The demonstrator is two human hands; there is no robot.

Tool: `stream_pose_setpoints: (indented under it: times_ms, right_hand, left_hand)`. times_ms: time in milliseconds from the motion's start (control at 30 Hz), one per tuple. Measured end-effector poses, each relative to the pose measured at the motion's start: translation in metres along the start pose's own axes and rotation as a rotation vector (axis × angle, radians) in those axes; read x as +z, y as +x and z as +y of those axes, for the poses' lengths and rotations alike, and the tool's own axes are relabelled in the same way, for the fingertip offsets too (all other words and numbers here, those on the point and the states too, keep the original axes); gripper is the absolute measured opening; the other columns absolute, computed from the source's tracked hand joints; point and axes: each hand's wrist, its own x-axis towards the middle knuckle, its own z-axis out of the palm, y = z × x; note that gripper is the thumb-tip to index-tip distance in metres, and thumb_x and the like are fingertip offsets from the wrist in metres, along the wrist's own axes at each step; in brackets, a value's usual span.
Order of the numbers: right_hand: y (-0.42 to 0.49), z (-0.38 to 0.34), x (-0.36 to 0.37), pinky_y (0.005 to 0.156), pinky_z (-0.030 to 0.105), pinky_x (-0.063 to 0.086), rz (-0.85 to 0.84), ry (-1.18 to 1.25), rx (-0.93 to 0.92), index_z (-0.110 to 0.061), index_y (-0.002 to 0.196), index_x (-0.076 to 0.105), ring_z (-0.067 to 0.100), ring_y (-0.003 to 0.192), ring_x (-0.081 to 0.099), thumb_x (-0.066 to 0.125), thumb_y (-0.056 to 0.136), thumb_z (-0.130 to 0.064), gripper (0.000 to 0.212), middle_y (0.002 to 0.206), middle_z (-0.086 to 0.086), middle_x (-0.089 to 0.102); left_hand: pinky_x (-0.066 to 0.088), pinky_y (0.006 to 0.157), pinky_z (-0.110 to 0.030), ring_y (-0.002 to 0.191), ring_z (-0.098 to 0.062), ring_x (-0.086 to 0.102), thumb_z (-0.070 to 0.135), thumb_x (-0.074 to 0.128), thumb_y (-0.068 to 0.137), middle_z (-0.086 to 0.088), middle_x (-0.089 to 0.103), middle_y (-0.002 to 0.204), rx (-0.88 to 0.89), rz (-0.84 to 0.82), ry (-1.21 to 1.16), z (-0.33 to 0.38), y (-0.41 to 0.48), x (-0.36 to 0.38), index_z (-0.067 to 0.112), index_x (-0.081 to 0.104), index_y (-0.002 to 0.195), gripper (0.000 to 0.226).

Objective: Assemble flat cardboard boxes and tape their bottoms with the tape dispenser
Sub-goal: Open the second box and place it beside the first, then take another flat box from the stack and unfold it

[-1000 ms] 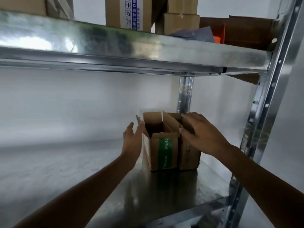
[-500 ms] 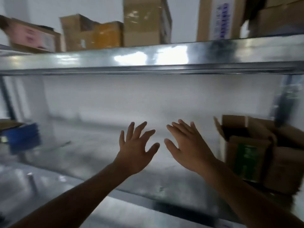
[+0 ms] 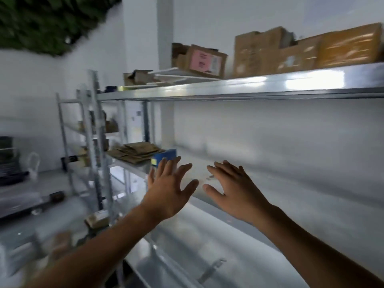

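Your left grip: released, fingers spread, holding nothing.
Your right grip: released likewise, just beside the left.
Stack of flat brown cardboard boxes: on the grey metal shelf, beyond and left of your left grip.
Blurred blue boxy item: just past that grip's fingertips.

Two hands: left hand and right hand. One blue box. One stack of flat cardboard boxes, sheet number unreadable. One pink-labelled carton and about four plain cartons on the top shelf; blur prevents an exact count.
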Motion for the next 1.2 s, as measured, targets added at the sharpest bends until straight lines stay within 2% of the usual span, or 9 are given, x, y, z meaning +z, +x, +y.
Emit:
stream_pose_setpoints:
  times_ms: [167,300,400,467,667,800,933,1100,1200]
  right_hand:
    - [0.073,-0.091,0.063,0.119,0.036,0.017,0.012,0.068,-0.050,-0.025,0.152,0.040,0.015,0.147,0.025,0.043,0.099,-0.057,0.062,0.158,-0.005,0.038]
    - [0.120,-0.141,0.100,0.113,0.041,0.029,0.021,0.074,-0.085,-0.019,0.142,0.051,0.023,0.137,0.041,0.050,0.098,-0.053,0.055,0.144,-0.002,0.051]
    - [0.150,-0.165,0.125,0.116,0.045,0.028,0.014,0.092,-0.080,-0.021,0.143,0.050,0.023,0.137,0.040,0.049,0.098,-0.052,0.055,0.145,-0.003,0.050]
    - [0.169,-0.175,0.142,0.117,0.049,0.028,0.000,0.102,-0.088,-0.022,0.145,0.048,0.023,0.140,0.036,0.047,0.098,-0.053,0.056,0.148,-0.003,0.048]
    - [0.242,-0.180,0.197,0.117,0.047,0.030,-0.034,0.143,-0.053,-0.025,0.146,0.046,0.022,0.138,0.039,0.044,0.097,-0.057,0.058,0.149,-0.005,0.046]
    - [0.293,-0.168,0.237,0.111,0.040,0.037,-0.053,0.171,0.019,-0.027,0.143,0.048,0.023,0.136,0.044,0.042,0.095,-0.060,0.059,0.150,-0.004,0.048]
    - [0.340,-0.152,0.268,0.107,0.043,0.043,-0.109,0.195,0.081,-0.033,0.139,0.048,0.024,0.135,0.046,0.033,0.088,-0.071,0.066,0.147,-0.006,0.050]
    - [0.400,-0.131,0.304,0.113,0.044,0.038,-0.104,0.186,0.114,-0.031,0.150,0.038,0.025,0.143,0.036,0.039,0.095,-0.066,0.065,0.155,-0.004,0.043]
    - [0.424,-0.126,0.323,0.116,0.045,0.035,-0.124,0.199,0.137,-0.030,0.153,0.036,0.024,0.146,0.032,0.039,0.095,-0.065,0.067,0.158,-0.003,0.039]
  left_hand:
    - [0.012,0.124,-0.054,0.153,-0.022,0.014,0.070,0.041,0.093,0.004,0.032,0.157,-0.138,0.047,0.046,-0.113,-0.007,-0.046,0.042,0.042,0.149,0.062]
    - [0.004,0.125,-0.056,0.155,-0.023,0.008,0.068,0.040,0.095,0.006,0.023,0.164,-0.178,0.041,0.118,-0.183,-0.005,-0.068,0.042,0.038,0.151,0.061]
    - [-0.014,0.119,-0.054,0.157,-0.025,-0.007,0.070,0.034,0.097,0.007,0.012,0.168,-0.197,-0.021,0.137,-0.229,0.000,-0.073,0.040,0.033,0.154,0.065]
    - [-0.015,0.118,-0.054,0.156,-0.024,-0.010,0.072,0.033,0.096,0.008,0.010,0.169,-0.212,-0.025,0.141,-0.256,0.007,-0.072,0.038,0.032,0.155,0.068]
    - [-0.013,0.118,-0.059,0.156,-0.026,-0.011,0.072,0.034,0.096,0.006,0.010,0.169,-0.231,-0.025,0.138,-0.327,0.056,-0.053,0.040,0.028,0.156,0.068]
    - [-0.009,0.120,-0.062,0.157,-0.026,-0.005,0.071,0.036,0.097,0.003,0.015,0.168,-0.235,-0.045,0.154,-0.372,0.103,-0.032,0.037,0.030,0.157,0.069]
    - [-0.008,0.120,-0.061,0.156,-0.028,-0.004,0.070,0.039,0.096,0.003,0.017,0.167,-0.222,-0.095,0.146,-0.414,0.157,-0.011,0.036,0.034,0.155,0.068]
    - [-0.003,0.123,-0.063,0.156,-0.027,0.001,0.071,0.040,0.096,0.000,0.018,0.167,-0.191,-0.101,0.130,-0.463,0.220,0.020,0.034,0.031,0.156,0.071]
    - [-0.005,0.121,-0.061,0.157,-0.027,-0.001,0.071,0.040,0.096,0.001,0.017,0.168,-0.196,-0.136,0.105,-0.489,0.247,0.040,0.034,0.032,0.155,0.071]
